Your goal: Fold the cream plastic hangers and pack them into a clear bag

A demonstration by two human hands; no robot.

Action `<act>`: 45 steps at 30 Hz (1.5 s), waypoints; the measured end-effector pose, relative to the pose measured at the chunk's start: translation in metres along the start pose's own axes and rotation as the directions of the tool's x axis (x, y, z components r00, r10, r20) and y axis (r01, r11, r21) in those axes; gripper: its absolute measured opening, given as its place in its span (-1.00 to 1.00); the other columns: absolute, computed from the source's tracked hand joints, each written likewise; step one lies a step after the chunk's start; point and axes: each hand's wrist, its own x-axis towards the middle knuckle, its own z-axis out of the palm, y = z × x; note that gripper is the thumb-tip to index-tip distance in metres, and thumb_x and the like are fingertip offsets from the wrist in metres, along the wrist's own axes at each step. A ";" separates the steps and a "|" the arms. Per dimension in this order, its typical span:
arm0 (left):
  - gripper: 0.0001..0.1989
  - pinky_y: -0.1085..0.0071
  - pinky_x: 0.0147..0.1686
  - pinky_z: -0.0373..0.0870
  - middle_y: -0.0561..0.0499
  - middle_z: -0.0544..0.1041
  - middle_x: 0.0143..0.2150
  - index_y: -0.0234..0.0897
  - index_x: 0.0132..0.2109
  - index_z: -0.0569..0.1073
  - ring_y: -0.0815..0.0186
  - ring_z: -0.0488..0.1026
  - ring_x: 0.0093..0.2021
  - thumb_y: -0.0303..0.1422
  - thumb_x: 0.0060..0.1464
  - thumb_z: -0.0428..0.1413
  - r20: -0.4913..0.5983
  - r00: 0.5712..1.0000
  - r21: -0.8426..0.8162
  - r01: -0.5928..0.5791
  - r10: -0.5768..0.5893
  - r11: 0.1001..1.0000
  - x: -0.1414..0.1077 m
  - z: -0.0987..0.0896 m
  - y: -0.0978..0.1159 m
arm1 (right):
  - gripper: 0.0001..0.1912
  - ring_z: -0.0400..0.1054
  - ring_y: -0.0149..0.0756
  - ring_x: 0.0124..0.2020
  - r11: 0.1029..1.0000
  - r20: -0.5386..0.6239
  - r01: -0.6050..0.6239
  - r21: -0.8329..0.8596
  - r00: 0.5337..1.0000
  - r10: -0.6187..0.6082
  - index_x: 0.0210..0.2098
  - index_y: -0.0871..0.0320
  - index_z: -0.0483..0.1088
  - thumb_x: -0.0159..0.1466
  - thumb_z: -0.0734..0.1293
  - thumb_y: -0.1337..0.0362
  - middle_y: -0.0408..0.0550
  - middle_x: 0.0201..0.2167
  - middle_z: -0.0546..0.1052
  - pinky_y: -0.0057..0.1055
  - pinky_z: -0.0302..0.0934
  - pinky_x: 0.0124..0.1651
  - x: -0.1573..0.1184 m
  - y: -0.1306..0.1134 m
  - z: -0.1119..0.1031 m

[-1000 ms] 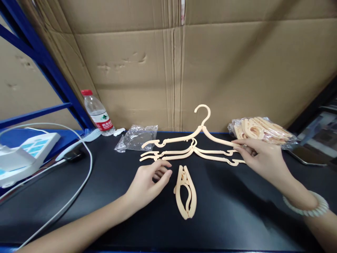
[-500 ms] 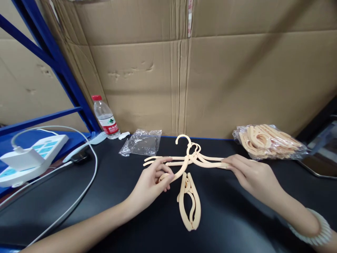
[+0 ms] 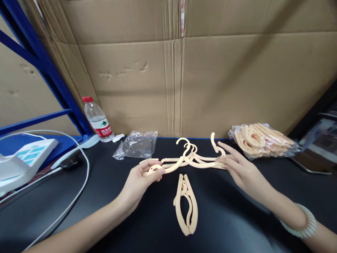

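Observation:
Cream folding hangers (image 3: 200, 164) lie unfolded and overlapping on the black table, their hooks pointing away from me. My left hand (image 3: 143, 179) pinches the left arm of the front hanger between thumb and fingers. At the other side, my right hand (image 3: 242, 172) grips the right arm end of the front hanger; its index finger is raised beside a curved end piece (image 3: 217, 146) that sticks up there. In front of them, between my forearms, lies a folded hanger (image 3: 186, 205), untouched by either hand.
A clear bag of folded hangers (image 3: 264, 140) lies at the back right. An empty crinkled plastic bag (image 3: 137, 144) and a water bottle (image 3: 98, 123) stand at the back left. A white power strip (image 3: 34, 158) and cables are on the left. Cardboard (image 3: 131, 88) walls the back.
The front hanger's arms have spread nearly straight as my left hand moved left and up. A curved end piece now stands up by my right hand. The view has shifted slightly right.

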 end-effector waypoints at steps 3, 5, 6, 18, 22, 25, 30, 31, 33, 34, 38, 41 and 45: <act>-0.64 0.51 -0.38 0.35 0.04 0.49 -0.38 -0.36 -0.21 0.50 0.44 0.39 -0.43 -0.30 -0.17 0.35 -0.003 1.000 -0.019 0.028 -0.029 0.999 0.001 0.000 -0.002 | -0.70 0.41 -0.16 0.04 0.985 -0.040 -0.049 0.165 0.998 0.056 -0.10 0.15 0.46 0.36 0.12 0.42 0.13 0.26 0.25 -0.26 0.34 0.04 -0.001 0.000 0.002; -0.63 0.52 -0.38 0.34 0.05 0.49 -0.39 -0.37 -0.20 0.51 0.45 0.38 -0.44 -0.30 -0.18 0.36 -0.004 0.999 -0.035 0.040 -0.041 0.999 0.001 0.001 -0.002 | -0.72 0.40 -0.16 0.04 0.968 -0.044 -0.091 0.235 0.994 0.104 -0.12 0.09 0.49 0.35 0.16 0.39 0.05 0.19 0.35 -0.24 0.32 0.07 -0.002 0.001 0.003; -0.62 0.53 -0.38 0.34 0.06 0.48 -0.39 -0.36 -0.19 0.51 0.45 0.38 -0.43 -0.31 -0.18 0.36 -0.007 0.999 -0.052 0.047 -0.048 0.998 0.001 0.001 -0.002 | -0.73 0.41 -0.16 0.03 0.955 -0.035 -0.118 0.273 0.991 0.132 -0.15 0.06 0.50 0.35 0.18 0.36 0.01 0.13 0.41 -0.22 0.31 0.08 -0.003 0.002 0.003; -0.66 0.54 -0.33 0.41 -0.02 0.56 -0.30 -0.34 -0.20 0.48 0.37 0.48 -0.29 -0.29 -0.12 0.35 0.079 0.988 -0.181 0.148 -0.135 0.972 -0.005 0.008 0.001 | -0.80 0.44 -0.24 -0.06 0.281 0.264 -0.411 0.867 0.858 0.440 -0.19 0.08 0.34 0.22 0.40 0.23 -0.01 -0.14 0.53 -0.36 0.39 -0.06 0.003 -0.020 0.010; -0.71 0.54 -0.36 0.43 0.00 0.55 -0.34 -0.36 -0.26 0.48 0.40 0.48 -0.37 -0.30 -0.10 0.34 0.160 0.978 -0.152 0.155 -0.131 0.976 -0.014 0.017 -0.001 | -0.70 0.46 -0.26 -0.10 0.082 0.325 -0.394 0.916 0.844 0.427 -0.09 0.01 0.25 0.23 0.39 0.25 -0.03 -0.14 0.54 -0.33 0.38 -0.06 0.000 -0.038 0.020; -0.71 0.52 -0.37 0.45 0.01 0.55 -0.35 -0.35 -0.25 0.47 0.37 0.49 -0.36 -0.30 -0.09 0.33 0.192 0.977 -0.143 0.120 -0.092 0.982 -0.020 0.023 -0.003 | -0.73 0.45 -0.30 -0.09 0.121 0.326 -0.384 0.915 0.882 0.340 -0.06 -0.02 0.29 0.26 0.36 0.28 -0.06 -0.12 0.52 -0.33 0.34 0.00 -0.002 -0.049 0.019; -0.70 0.45 -0.34 0.48 -0.05 0.57 -0.31 -0.35 -0.23 0.44 0.30 0.51 -0.32 -0.29 -0.07 0.31 0.251 0.966 -0.106 0.085 -0.056 0.991 -0.024 0.028 -0.003 | -0.79 0.35 -0.26 0.05 0.287 0.435 -0.430 0.856 0.899 0.048 -0.04 0.03 0.40 0.35 0.24 0.29 0.00 0.04 0.41 -0.30 0.27 0.10 -0.001 -0.064 0.006; -0.71 0.44 -0.33 0.48 -0.05 0.57 -0.31 -0.36 -0.24 0.43 0.30 0.51 -0.32 -0.29 -0.06 0.31 0.259 0.965 -0.103 0.074 -0.045 0.992 -0.024 0.028 -0.003 | -0.77 0.34 -0.26 0.05 0.285 0.445 -0.430 0.857 0.895 0.015 -0.02 0.02 0.40 0.36 0.22 0.29 -0.01 0.05 0.40 -0.30 0.27 0.09 0.000 -0.065 0.004; -0.72 0.44 -0.33 0.48 -0.04 0.56 -0.32 -0.35 -0.25 0.43 0.31 0.50 -0.32 -0.29 -0.04 0.30 0.259 0.965 -0.107 0.056 -0.026 0.993 -0.025 0.029 -0.002 | -0.77 0.35 -0.28 0.04 0.269 0.449 -0.432 0.861 0.894 0.000 -0.02 0.01 0.39 0.37 0.21 0.29 -0.03 0.02 0.41 -0.33 0.27 0.07 0.001 -0.065 0.002; -0.73 0.44 -0.33 0.48 -0.02 0.55 -0.33 -0.35 -0.25 0.43 0.32 0.50 -0.32 -0.29 -0.03 0.29 0.254 0.967 -0.110 0.051 -0.022 0.993 -0.025 0.029 -0.002 | -0.79 0.35 -0.30 0.02 0.260 0.447 -0.434 0.862 0.895 0.012 -0.03 0.01 0.39 0.37 0.21 0.29 -0.04 -0.01 0.42 -0.34 0.27 0.06 0.001 -0.064 0.002; -0.74 0.46 -0.32 0.47 -0.01 0.54 -0.32 -0.35 -0.23 0.44 0.34 0.49 -0.32 -0.31 -0.02 0.29 0.247 0.969 -0.110 0.049 -0.021 0.993 -0.024 0.029 -0.003 | -0.84 0.37 -0.36 -0.13 0.314 0.446 -0.442 0.840 0.893 0.063 -0.12 0.04 0.40 0.38 0.21 0.26 -0.09 -0.15 0.46 -0.41 0.29 -0.05 0.001 -0.061 0.004; -0.75 0.44 -0.28 0.46 -0.04 0.56 -0.29 -0.34 -0.23 0.44 0.33 0.50 -0.31 -0.32 -0.02 0.29 0.275 0.961 -0.110 0.027 0.004 0.994 -0.023 0.030 -0.006 | -0.79 0.37 -0.36 -0.20 0.457 0.450 -0.410 0.789 0.893 0.024 -0.09 0.02 0.43 0.39 0.19 0.26 -0.09 -0.21 0.47 -0.41 0.27 -0.11 -0.001 -0.063 0.003; -0.77 0.44 -0.29 0.45 -0.01 0.56 -0.32 -0.32 -0.23 0.46 0.34 0.49 -0.33 -0.34 -0.03 0.29 0.295 0.954 -0.103 -0.033 0.062 0.994 -0.024 0.031 -0.008 | -0.73 0.38 -0.35 -0.19 0.563 0.422 -0.342 0.752 0.907 -0.013 -0.04 -0.04 0.45 0.39 0.17 0.30 -0.10 -0.21 0.49 -0.41 0.25 -0.10 -0.005 -0.067 0.001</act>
